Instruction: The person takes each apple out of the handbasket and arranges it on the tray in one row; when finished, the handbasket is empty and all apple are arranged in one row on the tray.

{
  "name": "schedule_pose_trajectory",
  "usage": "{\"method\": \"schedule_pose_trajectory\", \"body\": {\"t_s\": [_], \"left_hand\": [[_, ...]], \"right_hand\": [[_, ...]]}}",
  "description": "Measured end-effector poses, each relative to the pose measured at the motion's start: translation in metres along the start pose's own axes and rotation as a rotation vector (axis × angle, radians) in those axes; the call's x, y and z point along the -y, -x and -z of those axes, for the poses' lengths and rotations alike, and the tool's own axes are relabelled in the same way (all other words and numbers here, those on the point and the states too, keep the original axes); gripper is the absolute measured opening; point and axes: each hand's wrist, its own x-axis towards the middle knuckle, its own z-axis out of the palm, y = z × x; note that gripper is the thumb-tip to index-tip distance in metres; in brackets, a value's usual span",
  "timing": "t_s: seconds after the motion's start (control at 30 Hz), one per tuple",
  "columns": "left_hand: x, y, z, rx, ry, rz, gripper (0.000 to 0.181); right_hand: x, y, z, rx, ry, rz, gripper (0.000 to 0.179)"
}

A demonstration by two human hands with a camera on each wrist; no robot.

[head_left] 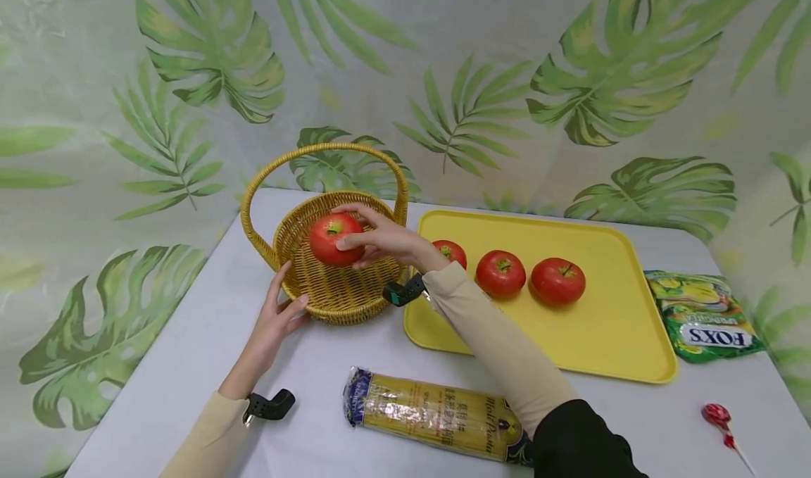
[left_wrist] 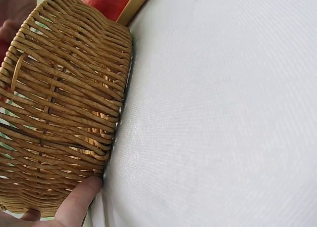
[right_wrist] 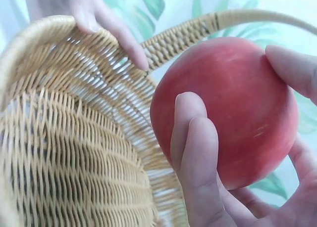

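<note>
A red apple (head_left: 329,240) is held over the round wicker basket (head_left: 342,317) by my right hand (head_left: 386,242). The right wrist view shows my thumb and fingers spread around the apple (right_wrist: 228,103), with the basket's woven floor to the left. At the basket's near left side, my left hand (head_left: 269,326) holds the rim, one finger reaching up by the handle's base. In the left wrist view, a fingertip (left_wrist: 81,197) presses the outer wicker wall (left_wrist: 64,103) low down, close to the tablecloth. The basket stands upright with its tall handle arched over it.
Right of the basket lies a yellow tray (head_left: 608,344) with three apples (head_left: 500,274), one partly behind my right arm. A spaghetti pack (head_left: 437,414) lies in front, partly under that sleeve. A green Fox's bag (head_left: 706,316) and a red lollipop (head_left: 717,414) lie far right.
</note>
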Motion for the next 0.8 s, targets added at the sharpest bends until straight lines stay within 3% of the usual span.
{"method": "schedule_pose_trajectory", "body": {"t_s": [0.2, 0.33, 0.8], "left_hand": [[-0.001, 0.001, -0.001, -0.001, -0.003, -0.002, 0.070], [-0.001, 0.001, -0.001, 0.001, -0.012, -0.009, 0.070], [-0.002, 0.002, -0.001, 0.017, -0.014, -0.015, 0.070]], "right_hand": [[-0.002, 0.033, 0.025, -0.007, 0.080, 0.016, 0.057], [-0.006, 0.055, 0.045, -0.024, 0.075, 0.009, 0.058], [-0.028, 0.138, 0.120, -0.196, 0.085, -0.047, 0.062]]}}
